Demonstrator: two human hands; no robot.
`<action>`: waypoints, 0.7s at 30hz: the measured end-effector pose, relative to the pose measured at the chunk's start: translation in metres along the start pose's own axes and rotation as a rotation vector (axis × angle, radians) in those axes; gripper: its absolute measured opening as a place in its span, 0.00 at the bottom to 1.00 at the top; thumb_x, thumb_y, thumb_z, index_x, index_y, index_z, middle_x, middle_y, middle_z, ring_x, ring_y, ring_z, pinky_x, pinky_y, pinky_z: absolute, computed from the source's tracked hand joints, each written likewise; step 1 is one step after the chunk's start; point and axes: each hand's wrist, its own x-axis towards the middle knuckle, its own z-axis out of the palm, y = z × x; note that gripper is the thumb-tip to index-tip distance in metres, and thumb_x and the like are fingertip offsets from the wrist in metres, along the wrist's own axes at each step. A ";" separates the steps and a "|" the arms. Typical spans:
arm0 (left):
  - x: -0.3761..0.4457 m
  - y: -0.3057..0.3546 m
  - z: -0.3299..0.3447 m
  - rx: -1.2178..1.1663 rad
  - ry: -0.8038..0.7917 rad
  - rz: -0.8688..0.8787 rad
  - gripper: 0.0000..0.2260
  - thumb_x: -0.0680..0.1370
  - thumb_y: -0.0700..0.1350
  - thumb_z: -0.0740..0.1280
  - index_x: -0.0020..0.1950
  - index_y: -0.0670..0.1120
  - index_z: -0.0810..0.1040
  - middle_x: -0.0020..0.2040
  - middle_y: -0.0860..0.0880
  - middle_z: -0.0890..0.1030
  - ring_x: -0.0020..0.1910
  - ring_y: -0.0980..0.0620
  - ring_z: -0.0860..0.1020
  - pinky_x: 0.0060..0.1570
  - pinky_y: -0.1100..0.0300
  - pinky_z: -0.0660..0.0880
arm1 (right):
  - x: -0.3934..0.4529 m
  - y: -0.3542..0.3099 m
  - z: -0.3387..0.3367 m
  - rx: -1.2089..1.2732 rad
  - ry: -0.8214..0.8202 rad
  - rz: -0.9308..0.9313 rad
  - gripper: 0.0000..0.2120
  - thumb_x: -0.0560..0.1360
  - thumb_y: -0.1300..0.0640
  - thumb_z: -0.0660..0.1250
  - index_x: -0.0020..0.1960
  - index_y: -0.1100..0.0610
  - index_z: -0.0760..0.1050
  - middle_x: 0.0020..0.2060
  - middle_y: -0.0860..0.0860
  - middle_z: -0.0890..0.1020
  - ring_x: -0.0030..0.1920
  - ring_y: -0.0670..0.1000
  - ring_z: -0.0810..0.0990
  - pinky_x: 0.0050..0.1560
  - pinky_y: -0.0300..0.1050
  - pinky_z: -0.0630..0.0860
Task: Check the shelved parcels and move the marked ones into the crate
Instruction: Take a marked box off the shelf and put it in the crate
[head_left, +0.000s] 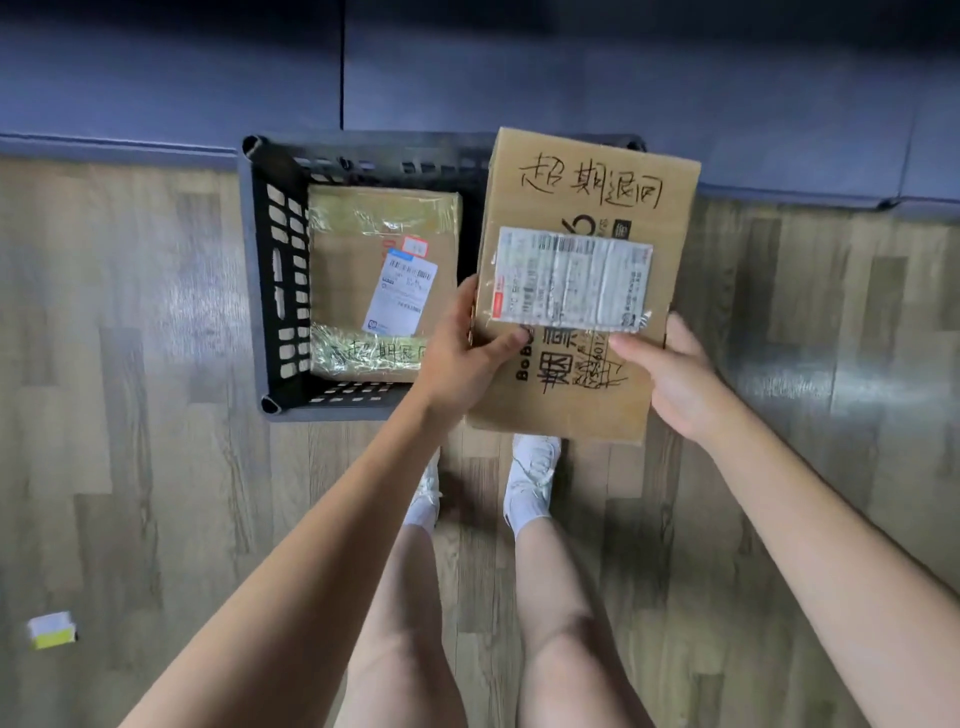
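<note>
So, item 1: cardboard parcel (582, 291), held flat, face up, above the right part of the crate (260, 270) and overhanging its near rim. Handwritten marker characters along the far edge, more scrawl near the bottom, taped shipping label (571, 278) mid-face. Reads as a marked one, so I judge it's bound for the crate.

Hands: left hand (462, 353) grips the parcel's near-left edge, thumb on top, fingers under. Right hand (675, 379) holds the near-right edge, thumb laid across the top, fingers underneath, out of view. Both clamp the near end, prob. so the writing faces up and the far end can go in first.

Item 2: black slotted crate on the wood floor (130, 364), against a dark blue base panel (156, 104). Inside, left part: taped parcel (379, 280) w/ blue-white label and similar handwriting, lying flat. Right part of crate hidden under item 1; I guess it's free.

Near side of crate: my white shoes (532, 478). Far off to the near left: small yellow-white scrap (52, 630), can't tell what.
</note>
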 end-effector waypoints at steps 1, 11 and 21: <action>0.005 -0.003 0.001 0.008 0.014 0.007 0.25 0.74 0.35 0.68 0.68 0.46 0.66 0.52 0.51 0.79 0.52 0.53 0.78 0.53 0.57 0.77 | 0.004 0.001 0.001 -0.039 0.020 -0.022 0.17 0.72 0.67 0.66 0.55 0.50 0.71 0.49 0.44 0.81 0.48 0.40 0.80 0.42 0.33 0.77; 0.053 -0.046 -0.001 0.277 0.168 0.010 0.18 0.70 0.37 0.72 0.58 0.40 0.72 0.40 0.55 0.76 0.33 0.64 0.77 0.28 0.74 0.72 | 0.054 0.027 0.021 -0.334 0.243 -0.061 0.32 0.70 0.63 0.70 0.71 0.58 0.61 0.63 0.53 0.74 0.61 0.51 0.74 0.61 0.49 0.73; 0.102 -0.091 0.004 0.328 0.280 -0.025 0.18 0.69 0.36 0.71 0.51 0.49 0.67 0.42 0.49 0.77 0.37 0.55 0.79 0.40 0.49 0.80 | 0.112 0.069 0.028 -0.377 0.258 -0.019 0.34 0.69 0.65 0.70 0.71 0.56 0.62 0.64 0.52 0.74 0.63 0.50 0.73 0.63 0.50 0.72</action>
